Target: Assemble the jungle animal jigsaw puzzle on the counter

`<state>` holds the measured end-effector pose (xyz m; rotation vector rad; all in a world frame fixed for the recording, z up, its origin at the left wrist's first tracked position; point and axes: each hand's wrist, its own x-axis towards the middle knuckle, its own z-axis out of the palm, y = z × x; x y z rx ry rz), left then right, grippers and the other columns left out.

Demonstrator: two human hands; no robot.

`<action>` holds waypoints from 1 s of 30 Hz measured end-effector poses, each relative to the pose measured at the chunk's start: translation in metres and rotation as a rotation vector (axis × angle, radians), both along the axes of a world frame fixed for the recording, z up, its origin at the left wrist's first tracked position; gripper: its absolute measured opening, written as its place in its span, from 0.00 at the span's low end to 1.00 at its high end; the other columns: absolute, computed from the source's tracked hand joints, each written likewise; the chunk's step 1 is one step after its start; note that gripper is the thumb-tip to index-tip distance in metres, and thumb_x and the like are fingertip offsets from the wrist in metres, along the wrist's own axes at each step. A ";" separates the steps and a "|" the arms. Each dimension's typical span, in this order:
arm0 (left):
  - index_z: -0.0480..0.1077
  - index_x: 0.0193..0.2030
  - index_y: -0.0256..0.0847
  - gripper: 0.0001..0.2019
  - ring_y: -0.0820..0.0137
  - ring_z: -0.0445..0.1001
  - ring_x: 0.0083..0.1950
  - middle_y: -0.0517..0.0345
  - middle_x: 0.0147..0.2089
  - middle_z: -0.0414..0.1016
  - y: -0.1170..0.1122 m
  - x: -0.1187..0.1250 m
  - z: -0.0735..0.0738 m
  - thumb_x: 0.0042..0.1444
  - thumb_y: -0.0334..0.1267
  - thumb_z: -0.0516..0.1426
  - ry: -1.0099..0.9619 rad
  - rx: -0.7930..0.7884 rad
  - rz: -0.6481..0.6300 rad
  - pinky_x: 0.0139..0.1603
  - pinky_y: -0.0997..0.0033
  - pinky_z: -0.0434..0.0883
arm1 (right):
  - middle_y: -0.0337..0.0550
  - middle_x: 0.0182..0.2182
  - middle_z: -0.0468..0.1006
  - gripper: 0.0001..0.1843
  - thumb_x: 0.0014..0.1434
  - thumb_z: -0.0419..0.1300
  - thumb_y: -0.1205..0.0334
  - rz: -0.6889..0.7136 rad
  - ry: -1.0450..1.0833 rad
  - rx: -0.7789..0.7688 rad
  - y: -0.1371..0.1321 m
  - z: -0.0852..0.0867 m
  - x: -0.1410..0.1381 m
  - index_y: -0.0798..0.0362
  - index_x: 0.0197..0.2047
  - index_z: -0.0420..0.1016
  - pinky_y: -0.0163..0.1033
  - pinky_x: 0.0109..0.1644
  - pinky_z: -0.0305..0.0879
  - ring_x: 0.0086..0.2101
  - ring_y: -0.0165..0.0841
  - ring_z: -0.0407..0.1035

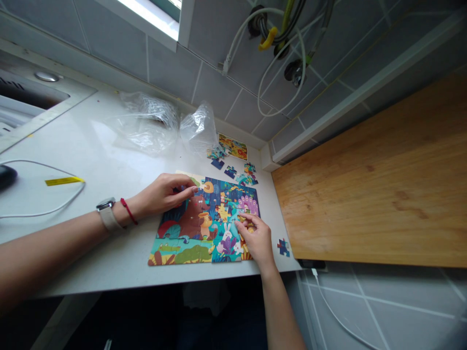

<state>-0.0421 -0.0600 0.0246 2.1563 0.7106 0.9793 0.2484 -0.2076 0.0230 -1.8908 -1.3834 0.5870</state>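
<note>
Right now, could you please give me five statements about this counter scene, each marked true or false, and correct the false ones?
1. The left hand is at the upper-left part of the puzzle. True.
2. The watch is worn on the right arm. False: it is on the left arm, beside a red bracelet.
3. A single puzzle piece lies to the right of the puzzle, near the wooden board. True.
4. The clear plastic bags lie on the wooden board. False: they lie on the white counter, near the wall.
5. The right hand has its fingertips at the right part of the puzzle. True.
</note>
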 end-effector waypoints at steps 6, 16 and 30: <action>0.77 0.35 0.38 0.15 0.76 0.69 0.27 0.60 0.30 0.78 0.001 0.000 -0.004 0.69 0.43 0.56 -0.003 -0.003 -0.005 0.33 0.77 0.68 | 0.44 0.34 0.78 0.21 0.59 0.67 0.53 0.082 -0.082 -0.016 0.002 0.000 0.001 0.52 0.53 0.86 0.41 0.45 0.73 0.33 0.35 0.73; 0.77 0.34 0.39 0.16 0.76 0.68 0.27 0.61 0.28 0.76 0.000 0.000 -0.003 0.69 0.44 0.55 -0.003 -0.011 -0.004 0.33 0.76 0.68 | 0.36 0.26 0.77 0.27 0.63 0.65 0.51 0.181 -0.123 -0.163 0.007 0.011 0.007 0.52 0.63 0.80 0.36 0.38 0.68 0.27 0.31 0.66; 0.75 0.33 0.39 0.16 0.76 0.66 0.26 0.61 0.27 0.75 0.000 0.001 -0.002 0.69 0.44 0.56 0.004 -0.019 -0.012 0.29 0.76 0.66 | 0.45 0.49 0.87 0.19 0.67 0.62 0.50 0.283 -0.335 -0.220 0.019 0.024 0.002 0.43 0.58 0.83 0.46 0.55 0.74 0.46 0.44 0.82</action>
